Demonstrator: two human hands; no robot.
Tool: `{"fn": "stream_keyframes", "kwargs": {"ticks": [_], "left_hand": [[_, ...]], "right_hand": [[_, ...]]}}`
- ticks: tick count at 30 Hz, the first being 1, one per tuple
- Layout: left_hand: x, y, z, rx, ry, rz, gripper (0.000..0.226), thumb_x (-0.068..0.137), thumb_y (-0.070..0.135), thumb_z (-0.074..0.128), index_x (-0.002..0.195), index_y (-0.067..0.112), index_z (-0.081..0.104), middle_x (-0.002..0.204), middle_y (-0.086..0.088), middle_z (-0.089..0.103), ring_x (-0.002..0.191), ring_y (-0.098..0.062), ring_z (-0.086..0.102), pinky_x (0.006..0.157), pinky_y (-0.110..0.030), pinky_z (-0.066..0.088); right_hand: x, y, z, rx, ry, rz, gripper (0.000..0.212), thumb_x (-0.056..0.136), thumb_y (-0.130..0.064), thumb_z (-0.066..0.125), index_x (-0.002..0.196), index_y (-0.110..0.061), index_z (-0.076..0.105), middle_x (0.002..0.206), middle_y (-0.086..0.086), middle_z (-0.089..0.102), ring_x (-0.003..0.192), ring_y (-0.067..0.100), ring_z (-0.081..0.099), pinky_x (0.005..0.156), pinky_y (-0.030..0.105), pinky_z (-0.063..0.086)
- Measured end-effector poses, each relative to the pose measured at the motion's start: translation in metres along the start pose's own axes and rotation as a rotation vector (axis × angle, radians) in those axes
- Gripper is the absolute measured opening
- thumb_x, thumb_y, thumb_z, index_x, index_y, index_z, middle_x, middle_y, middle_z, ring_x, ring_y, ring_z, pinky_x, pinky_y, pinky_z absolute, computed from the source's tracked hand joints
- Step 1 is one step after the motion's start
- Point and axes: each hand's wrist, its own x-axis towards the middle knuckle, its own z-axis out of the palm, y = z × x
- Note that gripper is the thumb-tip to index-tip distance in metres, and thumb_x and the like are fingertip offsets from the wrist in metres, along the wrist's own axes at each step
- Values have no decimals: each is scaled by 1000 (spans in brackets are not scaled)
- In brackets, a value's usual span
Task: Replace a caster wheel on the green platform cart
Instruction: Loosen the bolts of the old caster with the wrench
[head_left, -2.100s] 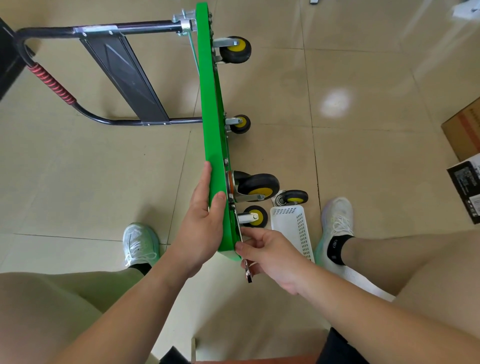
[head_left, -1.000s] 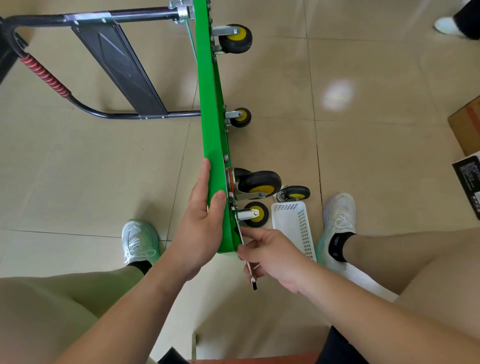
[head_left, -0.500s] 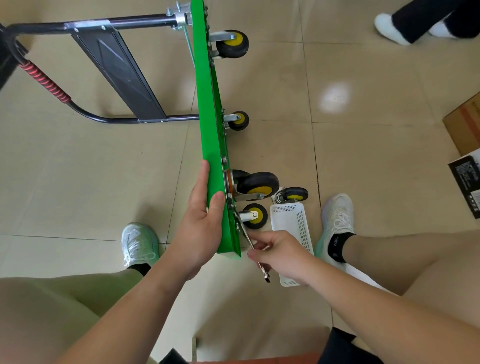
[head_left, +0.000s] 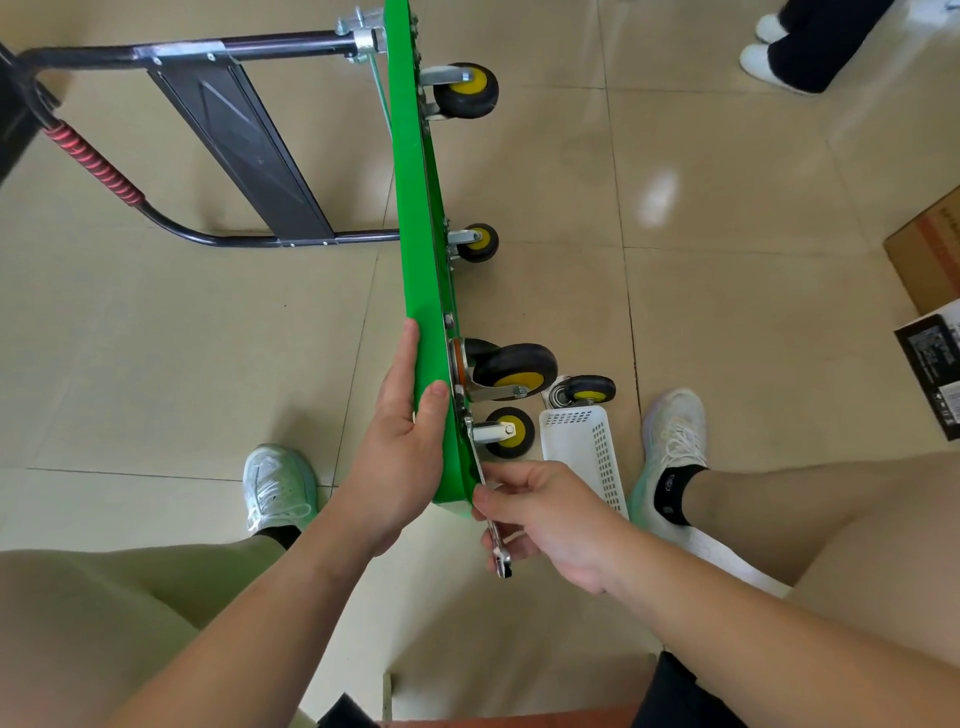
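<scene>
The green platform cart (head_left: 418, 218) stands on its side edge on the tiled floor, its black handle folded out to the left. Black-and-yellow casters stick out to the right: two far ones, a large near caster (head_left: 511, 371) and a smaller one (head_left: 506, 432) below it. My left hand (head_left: 402, 447) grips the near end of the deck, thumb on its upper edge. My right hand (head_left: 545, 514) holds a silver wrench (head_left: 493, 525) whose head lies against the caster plate at the cart's underside. A loose caster wheel (head_left: 584, 392) lies on the floor beside the cart.
A white perforated basket (head_left: 587, 457) sits on the floor between the cart and my right foot (head_left: 672, 441). My left foot (head_left: 278, 486) is left of the cart. Cardboard box (head_left: 930, 249) and a black box (head_left: 932, 364) lie far right. Another person's feet (head_left: 769, 47) stand top right.
My right hand has swung the wrench handle outward to the right and then back in toward the cart's end. Another person's feet have come into view top right. My left hand has stayed put.
</scene>
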Motion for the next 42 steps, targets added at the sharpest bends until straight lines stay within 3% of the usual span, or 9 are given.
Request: {"fn": "stream_keyframes", "kwargs": {"ticks": [3,8,12,18,20,23,29,34,42], "left_hand": [[0,-1,-1,-11,-4,11,58,89,62,43,135,86,16,161,22,40,145,-12,46,120,-46,40],[0,0,0,-4,-8,3,59,92,59,42,140,83,16,161,23,40,146,-13,46,120,-46,39],[-1,1,0,13,-5,0,58,91,63,41,136,87,13,160,19,42,143,-17,49,117,-49,43],[-1,1,0,1,-18,-1,58,91,61,41,135,87,13,161,18,41,143,-19,50,116,-50,44],[0,1,0,-6,-28,-2,58,92,61,41,135,87,13,161,19,40,143,-18,49,117,-49,43],[-1,2,-2,-4,-25,-3,59,93,60,41,137,86,13,161,21,40,143,-17,49,117,-49,43],[-1,2,0,4,-19,-4,58,92,61,41,136,86,13,161,20,41,141,-16,52,115,-48,45],[0,2,-1,4,-20,1,63,84,71,42,138,86,13,160,15,44,143,-21,51,116,-51,43],[-1,1,-1,15,-7,-6,59,90,63,41,136,87,14,159,15,44,139,-23,54,113,-53,47]], "right_hand": [[1,-2,3,32,26,-29,19,95,-12,66,112,-18,73,81,4,68,62,15,62,58,31,57],[14,-1,0,32,36,-10,25,94,-11,68,118,-17,71,86,6,72,61,17,61,56,29,55],[34,20,-10,-138,121,-20,35,92,-6,69,121,-24,70,86,9,70,67,19,63,70,35,58],[64,38,-25,-261,177,-115,48,87,2,72,132,-11,65,108,15,72,85,12,64,79,12,52],[61,38,-31,-286,184,-123,47,86,-1,75,130,-15,67,100,7,72,80,7,63,78,13,52],[43,44,-30,-312,186,-81,47,85,-8,77,123,-34,68,90,-4,68,81,11,63,91,32,56],[8,37,-13,-128,42,-16,35,91,-7,71,115,-33,69,67,-13,63,61,12,62,73,39,57],[-3,19,-4,-39,29,6,32,94,-11,68,126,-11,68,82,3,63,60,20,63,62,38,58],[-1,2,2,19,41,0,26,96,-14,65,121,-8,69,94,12,64,61,15,62,52,28,54]]}}
